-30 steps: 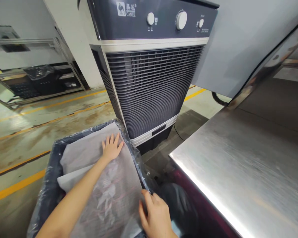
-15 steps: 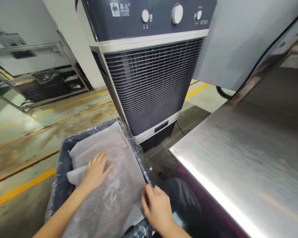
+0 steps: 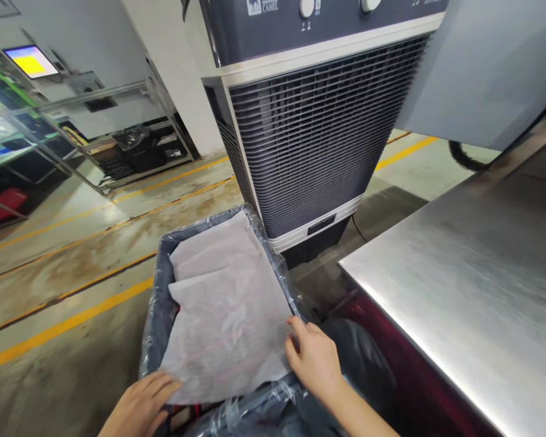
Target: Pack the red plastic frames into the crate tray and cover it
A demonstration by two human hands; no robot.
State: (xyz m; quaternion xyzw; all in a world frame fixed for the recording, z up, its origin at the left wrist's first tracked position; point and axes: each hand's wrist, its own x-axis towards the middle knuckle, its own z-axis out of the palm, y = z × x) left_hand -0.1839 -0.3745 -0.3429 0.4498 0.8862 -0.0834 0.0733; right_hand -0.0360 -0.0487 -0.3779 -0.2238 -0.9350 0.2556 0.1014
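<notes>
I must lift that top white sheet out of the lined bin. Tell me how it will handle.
The white sheet looks thin and translucent, with red showing through, so it is probably very light and floppy. It drapes over the plastic-lined bin, so it would likely sag if lifted by one edge. The left hand and right hand sit at opposite edges; it may tear easily.

Bright even indoor light, white glare streak along the brushed steel counter edge, wide-angle bending at edges, slight motion softness

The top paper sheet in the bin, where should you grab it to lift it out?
By its near corners, from the near side. The sheet lies flat in the bin; its near edge is bare, with the left hand and right hand at those corners.
</notes>
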